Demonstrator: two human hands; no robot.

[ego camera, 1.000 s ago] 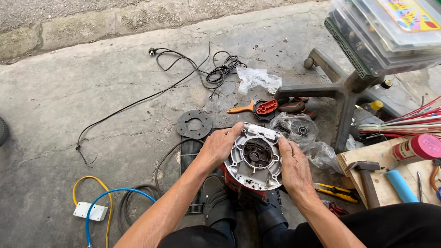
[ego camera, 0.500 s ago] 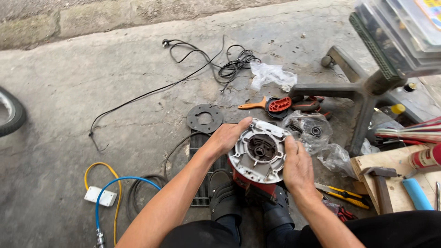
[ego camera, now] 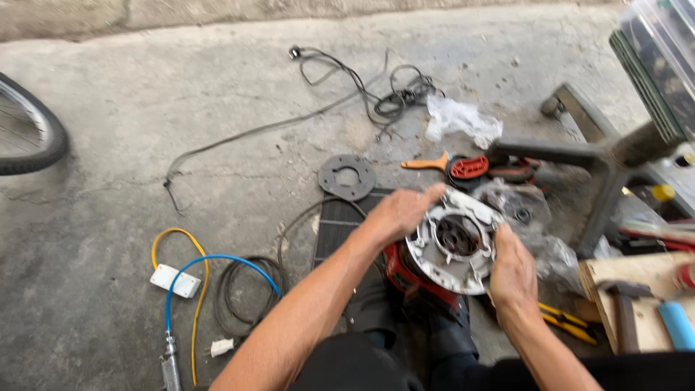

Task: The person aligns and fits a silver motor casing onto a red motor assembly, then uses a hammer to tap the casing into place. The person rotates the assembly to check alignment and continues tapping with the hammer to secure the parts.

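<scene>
round grey metal motor housing with a red body beneath [ego camera: 455, 250] sits low on the concrete floor [ego camera: 145, 108], upright between the person's dark-clad knees, its open circular face turned up. left hand [ego camera: 397, 213] lies over the upper-left rim, fingers curled onto the edge and gripping it; right hand [ego camera: 512, 269] presses against the right rim, fingers closed along the side of the housing. to the left of the housing the floor lies more open, crossed only by a dark slatted panel [ego camera: 334, 226] just beside the left forearm and a coil of black cable [ego camera: 242, 293] next to a blue and yellow hose [ego camera: 184, 271] and a small white plug block [ego camera: 175, 281]. a flat dark grey ring-shaped plate [ego camera: 347, 177] lies just beyond the left hand. the right side is crowded: a clear plastic bag holding metal parts [ego camera: 525, 210] touches the housing's far edge, an orange-handled tool with a red round head [ego camera: 456, 166] lies behind it, yellow-handled pliers [ego camera: 565, 322] lie near the right wrist, and a grey metal stand leg [ego camera: 579, 156] bars the far right. a bicycle wheel [ego camera: 29, 130] shows at the left edge, well apart.
</scene>
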